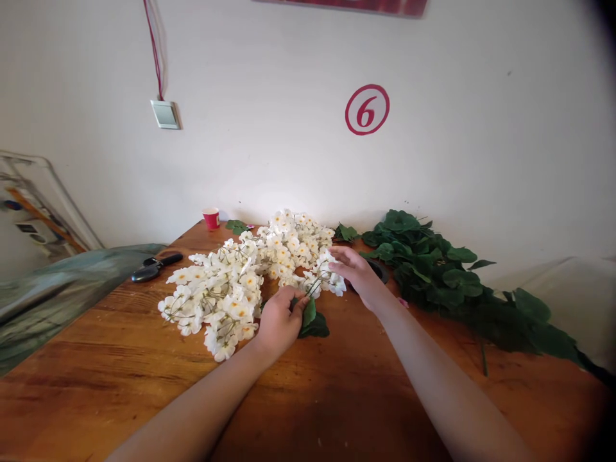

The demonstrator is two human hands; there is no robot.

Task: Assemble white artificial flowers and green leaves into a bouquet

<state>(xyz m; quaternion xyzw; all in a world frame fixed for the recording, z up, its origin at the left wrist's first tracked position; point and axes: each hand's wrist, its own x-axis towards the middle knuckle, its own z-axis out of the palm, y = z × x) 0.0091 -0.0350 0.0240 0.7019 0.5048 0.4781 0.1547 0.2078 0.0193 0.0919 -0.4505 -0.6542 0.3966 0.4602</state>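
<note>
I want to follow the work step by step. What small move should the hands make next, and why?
Probably the left hand should pinch the green leaf firmly while the right hand draws one white artificial flower sprig free. The left fingers already touch the leaf, the right hand rests on the sprig at the edge of the pile of white flowers, and stems look tangled.

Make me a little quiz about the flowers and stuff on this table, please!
1. True or false: the left hand touches a green leaf beside the white flowers.
2. What lies right of the right hand? A) a pile of green leaves B) a stack of books C) a bowl of fruit
3. What colour is the small cup near the wall?

Key: 1 true; 2 A; 3 red.
</note>
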